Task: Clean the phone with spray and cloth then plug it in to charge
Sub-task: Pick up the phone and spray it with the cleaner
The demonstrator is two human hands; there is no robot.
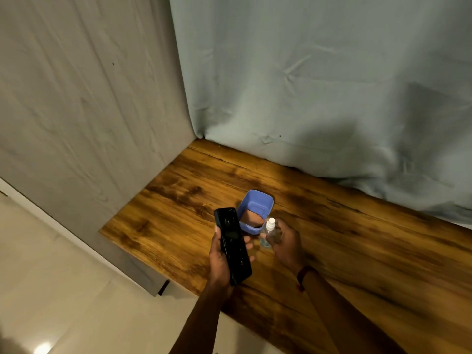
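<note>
Near the worktop's (178, 200) left edge, the left hand (219, 261) grips the phone (233, 247), screen up, and the right hand (286, 241) curls its fingers round the spray bottle (268, 233) just beside it. Spraying looks to be the step in hand. The next move calls for the brown cloth (252, 218) in the blue tub (258, 200).
</note>
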